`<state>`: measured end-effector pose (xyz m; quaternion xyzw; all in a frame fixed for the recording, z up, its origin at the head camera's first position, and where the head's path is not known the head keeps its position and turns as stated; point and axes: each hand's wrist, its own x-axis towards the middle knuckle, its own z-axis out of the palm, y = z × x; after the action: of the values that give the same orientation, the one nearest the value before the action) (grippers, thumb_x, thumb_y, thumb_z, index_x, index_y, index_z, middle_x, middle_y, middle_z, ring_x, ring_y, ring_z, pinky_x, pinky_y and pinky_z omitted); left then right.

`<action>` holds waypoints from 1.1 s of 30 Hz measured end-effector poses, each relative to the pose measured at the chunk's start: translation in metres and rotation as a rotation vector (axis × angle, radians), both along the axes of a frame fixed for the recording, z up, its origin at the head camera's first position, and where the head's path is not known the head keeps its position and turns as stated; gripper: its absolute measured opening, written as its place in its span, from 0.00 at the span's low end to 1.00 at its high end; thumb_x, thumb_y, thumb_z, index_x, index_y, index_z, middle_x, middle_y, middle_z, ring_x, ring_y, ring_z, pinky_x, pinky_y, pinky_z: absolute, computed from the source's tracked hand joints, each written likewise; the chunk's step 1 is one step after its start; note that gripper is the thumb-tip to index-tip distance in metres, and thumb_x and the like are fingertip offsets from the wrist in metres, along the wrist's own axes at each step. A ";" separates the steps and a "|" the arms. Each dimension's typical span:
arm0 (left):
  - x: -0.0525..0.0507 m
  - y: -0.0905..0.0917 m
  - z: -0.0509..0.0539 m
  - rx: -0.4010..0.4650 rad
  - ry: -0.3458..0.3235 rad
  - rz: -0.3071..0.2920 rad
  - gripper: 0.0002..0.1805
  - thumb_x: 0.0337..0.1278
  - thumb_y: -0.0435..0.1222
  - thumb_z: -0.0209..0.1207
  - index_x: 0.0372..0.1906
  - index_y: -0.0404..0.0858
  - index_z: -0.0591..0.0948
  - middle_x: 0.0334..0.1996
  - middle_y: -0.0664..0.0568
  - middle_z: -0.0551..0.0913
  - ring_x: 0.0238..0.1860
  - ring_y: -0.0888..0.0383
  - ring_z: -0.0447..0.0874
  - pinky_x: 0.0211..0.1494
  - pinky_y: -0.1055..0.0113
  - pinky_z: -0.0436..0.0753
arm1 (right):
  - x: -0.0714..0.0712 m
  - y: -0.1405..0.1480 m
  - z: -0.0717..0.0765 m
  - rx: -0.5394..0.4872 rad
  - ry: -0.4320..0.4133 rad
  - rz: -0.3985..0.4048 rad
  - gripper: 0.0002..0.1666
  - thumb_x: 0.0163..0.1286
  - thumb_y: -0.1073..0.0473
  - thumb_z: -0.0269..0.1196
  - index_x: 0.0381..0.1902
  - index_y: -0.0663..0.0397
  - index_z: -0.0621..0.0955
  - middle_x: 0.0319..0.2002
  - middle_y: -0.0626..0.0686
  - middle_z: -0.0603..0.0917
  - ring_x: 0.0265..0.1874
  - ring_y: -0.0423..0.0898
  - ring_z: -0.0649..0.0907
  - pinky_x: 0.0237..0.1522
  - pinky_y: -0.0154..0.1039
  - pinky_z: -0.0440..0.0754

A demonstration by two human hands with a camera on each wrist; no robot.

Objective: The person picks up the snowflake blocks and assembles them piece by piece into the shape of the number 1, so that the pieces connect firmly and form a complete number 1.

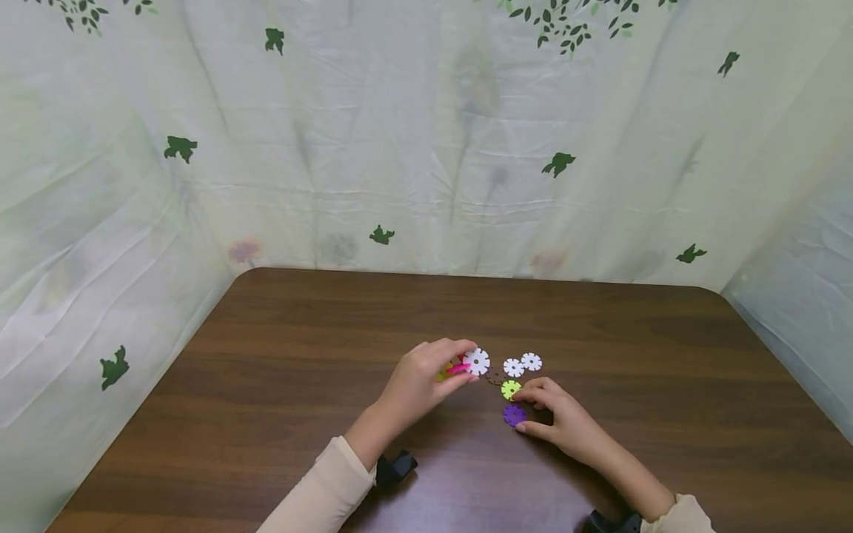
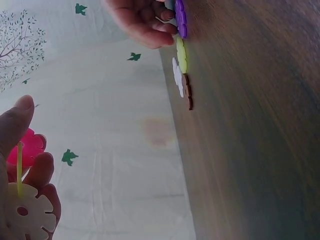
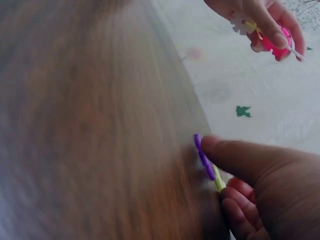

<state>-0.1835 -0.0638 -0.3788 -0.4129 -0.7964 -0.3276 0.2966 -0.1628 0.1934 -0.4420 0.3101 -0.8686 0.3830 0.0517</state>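
Note:
My left hand [image 1: 426, 374] is raised over the table and holds a small cluster of joined notched plastic discs. A white disc [image 1: 476, 362], a pink disc [image 2: 31, 149] and a yellow disc [image 2: 19, 170] show in it; fingers hide part of the cluster. A purple notched disc [image 1: 514, 414] lies on the table with my right hand [image 1: 566, 422] at its edges. The right thumb touches its near side, and the curled fingers are at its far side. Just beyond it sits a yellow-green disc [image 1: 510, 390], close to those fingertips.
Two white discs [image 1: 513, 368] [image 1: 531, 361] and a brown disc [image 1: 494, 377] lie behind the yellow-green one. The brown disc barely stands out from the wooden table [image 1: 266, 414]. A pale curtain [image 1: 400, 133] with green bird shapes hangs around the table's edges.

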 end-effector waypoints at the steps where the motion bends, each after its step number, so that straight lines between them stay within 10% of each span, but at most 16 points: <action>1: 0.000 0.000 0.000 0.001 0.001 -0.001 0.22 0.38 0.36 0.69 0.44 0.35 0.80 0.37 0.54 0.82 0.36 0.63 0.78 0.34 0.71 0.72 | 0.000 0.000 0.000 0.019 -0.001 -0.006 0.18 0.53 0.56 0.68 0.43 0.51 0.80 0.43 0.45 0.73 0.41 0.42 0.74 0.41 0.37 0.74; 14: 0.000 0.000 0.000 -0.011 0.010 0.003 0.22 0.40 0.38 0.68 0.45 0.37 0.79 0.37 0.54 0.82 0.36 0.63 0.78 0.37 0.71 0.73 | 0.004 -0.004 0.007 -0.045 -0.194 -0.022 0.14 0.55 0.62 0.66 0.37 0.51 0.74 0.32 0.44 0.76 0.32 0.40 0.75 0.36 0.35 0.74; 24: -0.001 0.000 -0.001 -0.011 0.015 0.004 0.22 0.39 0.38 0.69 0.44 0.37 0.80 0.36 0.55 0.82 0.35 0.63 0.78 0.34 0.72 0.71 | 0.000 -0.006 0.019 -0.296 -0.317 -0.037 0.08 0.58 0.69 0.62 0.36 0.63 0.75 0.31 0.56 0.79 0.27 0.41 0.78 0.29 0.33 0.77; 33: 0.000 0.001 -0.001 -0.021 0.034 0.018 0.22 0.38 0.38 0.69 0.44 0.38 0.80 0.36 0.55 0.81 0.35 0.65 0.77 0.32 0.72 0.71 | -0.002 -0.006 0.039 -0.375 -0.276 -0.061 0.09 0.57 0.67 0.63 0.35 0.65 0.76 0.31 0.59 0.79 0.28 0.50 0.80 0.30 0.37 0.79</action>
<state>-0.1834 -0.0632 -0.3794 -0.4142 -0.7984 -0.3094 0.3086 -0.1651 0.1875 -0.4033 0.2133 -0.7902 0.5745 0.0008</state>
